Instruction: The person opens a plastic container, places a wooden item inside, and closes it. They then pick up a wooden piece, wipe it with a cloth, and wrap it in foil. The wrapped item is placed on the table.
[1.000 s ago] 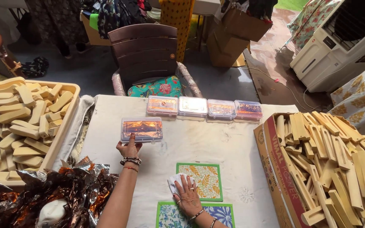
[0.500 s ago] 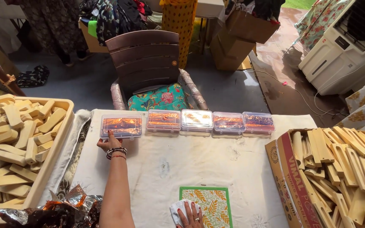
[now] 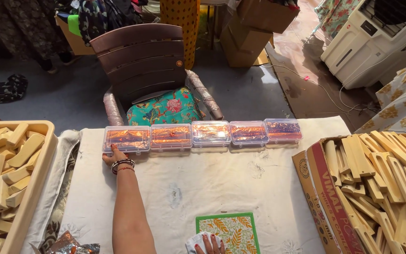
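Left hand [image 3: 115,158], fingers spread flat against the near edge of the leftmost clear box [image 3: 126,139], sets it flush in the row; next, ease off; right hand [image 3: 208,244] rests open on a white cloth [image 3: 198,242].

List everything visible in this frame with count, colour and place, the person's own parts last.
clear boxes: five, orange-foil contents, row along table's far edge
table cloth: one, white, covering table
leaf-pattern tile: one, green-bordered, near edge
tray of wooden pieces: one, beige, left
carton of wooden sticks: one, red-brown, right
chair: one, brown, behind table
floral cushion: one, teal, on chair
air cooler: one, white, upper right
foil wrappers: crumpled, bottom left
left hand: touching leftmost box, bangles on wrist
right hand: on white cloth beside tile
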